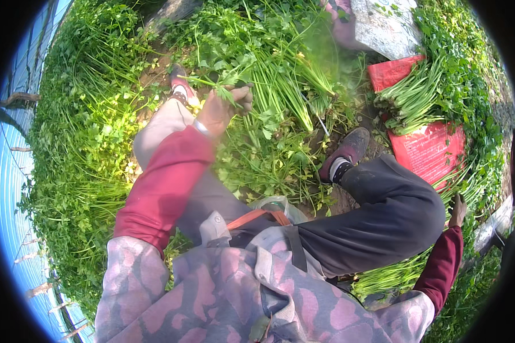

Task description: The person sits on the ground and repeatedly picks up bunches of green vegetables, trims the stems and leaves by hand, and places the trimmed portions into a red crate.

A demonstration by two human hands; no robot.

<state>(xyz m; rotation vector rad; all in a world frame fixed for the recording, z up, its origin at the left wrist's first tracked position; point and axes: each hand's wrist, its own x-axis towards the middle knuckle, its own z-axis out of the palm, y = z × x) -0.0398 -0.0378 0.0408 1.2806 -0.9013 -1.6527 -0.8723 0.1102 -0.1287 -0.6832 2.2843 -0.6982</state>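
Observation:
My left hand (219, 110) is in front of me over the plants, its fingers curled round a leafy celery sprig (207, 82). Just right of it lies a pile of loose celery stalks (283, 94), leaves toward the far side. Far out to my right, my right hand (459, 211) reaches down beside green celery stalks (469, 191); its fingers run in among them, and I cannot make out whether they grip. A thick bunch of celery (409, 97) rests on red printed sacks (432, 151), near that hand.
Standing celery plants (80, 131) fill the left side, up to blue sheeting (8, 188) with wooden poles. More cut stalks (392, 280) lie under my bent right leg. A whitish sack (386, 26) lies at the far right. My shoes (346, 151) stand among trimmed leaves.

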